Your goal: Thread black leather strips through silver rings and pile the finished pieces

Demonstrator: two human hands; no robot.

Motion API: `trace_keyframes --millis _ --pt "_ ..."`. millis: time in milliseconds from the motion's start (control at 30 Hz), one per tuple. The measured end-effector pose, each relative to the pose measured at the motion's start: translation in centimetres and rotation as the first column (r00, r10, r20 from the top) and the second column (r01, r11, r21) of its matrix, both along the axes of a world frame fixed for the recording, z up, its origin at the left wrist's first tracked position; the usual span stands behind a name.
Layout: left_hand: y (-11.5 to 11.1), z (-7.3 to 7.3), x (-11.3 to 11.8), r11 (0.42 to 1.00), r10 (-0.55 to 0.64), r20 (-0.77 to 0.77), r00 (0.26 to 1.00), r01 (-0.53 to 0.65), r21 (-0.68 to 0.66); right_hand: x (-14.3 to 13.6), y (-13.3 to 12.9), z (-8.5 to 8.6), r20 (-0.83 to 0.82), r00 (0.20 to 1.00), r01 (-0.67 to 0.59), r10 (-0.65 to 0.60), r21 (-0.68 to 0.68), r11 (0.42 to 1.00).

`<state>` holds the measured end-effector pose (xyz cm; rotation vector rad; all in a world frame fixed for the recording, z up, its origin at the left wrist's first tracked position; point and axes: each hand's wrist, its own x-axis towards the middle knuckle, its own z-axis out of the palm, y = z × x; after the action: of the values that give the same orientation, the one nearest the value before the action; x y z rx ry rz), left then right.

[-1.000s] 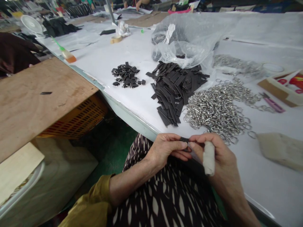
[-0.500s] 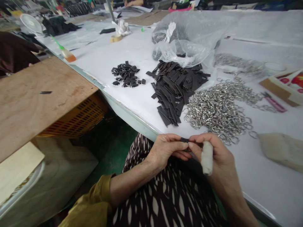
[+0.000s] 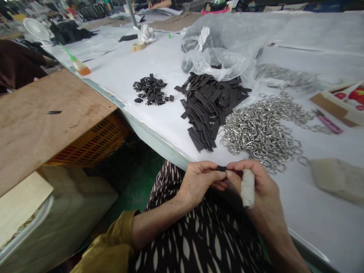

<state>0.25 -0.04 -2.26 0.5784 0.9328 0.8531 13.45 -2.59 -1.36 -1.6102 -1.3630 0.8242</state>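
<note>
Between the fingertips of my left hand (image 3: 200,180) and my right hand (image 3: 253,182) is a short black strip (image 3: 221,168), pinched from both sides just over my lap. Most of the strip is hidden by the fingers, and I cannot tell whether a ring is on it. White wrapping (image 3: 248,189) covers one finger of my right hand. Beyond the hands lie a heap of flat black strips (image 3: 209,102) and, to its right, a heap of silver metal rings (image 3: 258,132). Further left is a small pile of black strip loops with rings (image 3: 153,90).
A clear plastic bag (image 3: 222,45) rests behind the strips. Pink-handled snips (image 3: 330,123) and an open box (image 3: 338,104) are at the right, above a greyish block (image 3: 337,178). An orange glue bottle (image 3: 81,67) lies by the table edge. A wooden board (image 3: 54,121) stands at left.
Both hands keep their pinch on the black strip, with only a very slight shift of the fingers. The piles stay as they were; the view has moved a little.
</note>
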Motion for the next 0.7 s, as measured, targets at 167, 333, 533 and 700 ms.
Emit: trace_keyframes --millis 167,333,533,700 --pt "0.2 0.0 -0.2 1.0 -0.011 -0.001 1.0 0.011 0.011 -0.1 0.1 0.1 0.015 1.0 -0.015 0.015 -0.005 1.0" --pt "0.5 -0.1 -0.4 0.997 -0.069 0.06 0.996 0.071 -0.017 0.1 -0.1 0.1 0.022 1.0 -0.022 0.022 -0.006 1.0" --pt "0.5 -0.2 -0.6 0.992 -0.111 0.097 0.989 0.116 -0.042 0.8 -0.3 0.8 0.043 0.999 -0.005 0.001 0.101 0.995" --pt "0.5 0.0 -0.6 0.992 -0.107 0.082 0.991 0.112 -0.05 1.4 -0.4 1.9 0.066 0.996 0.058 -0.067 0.128 0.99"
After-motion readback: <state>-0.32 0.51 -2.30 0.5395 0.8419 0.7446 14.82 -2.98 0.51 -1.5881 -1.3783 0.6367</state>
